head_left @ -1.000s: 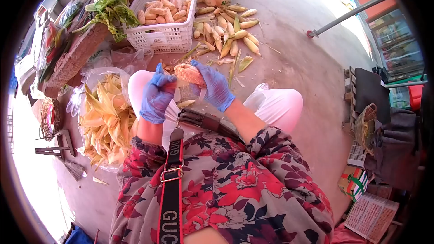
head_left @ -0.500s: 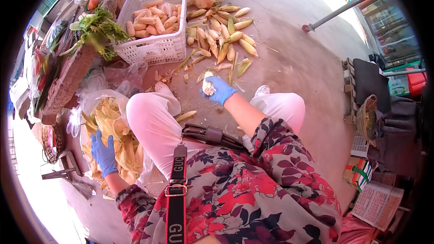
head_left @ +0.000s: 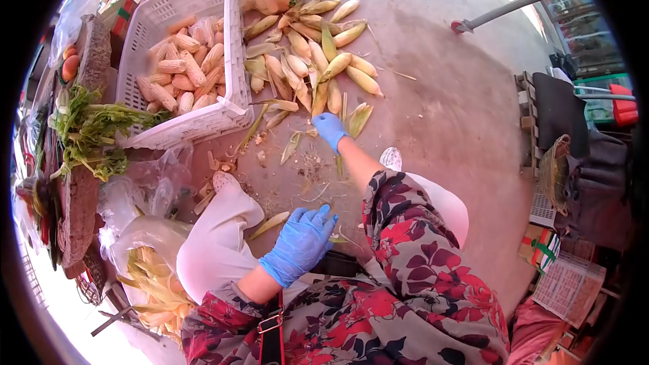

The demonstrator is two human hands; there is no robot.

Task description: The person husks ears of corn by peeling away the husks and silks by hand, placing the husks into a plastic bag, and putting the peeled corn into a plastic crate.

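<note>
Head view: right hand curls loosely, holding nothing, just below an unhusked corn cob lying lengthwise away from its fingertips; left hand hovers spread, empty.

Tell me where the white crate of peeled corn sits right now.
In the head view the white crate sits upper left on the ground, just left of the pile of unhusked corn and beside the greens.

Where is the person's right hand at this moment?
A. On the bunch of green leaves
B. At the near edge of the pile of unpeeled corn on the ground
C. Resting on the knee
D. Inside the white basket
B: the gloved right hand reaches out to the near edge of the corn pile on the ground, outside the white basket.
</note>
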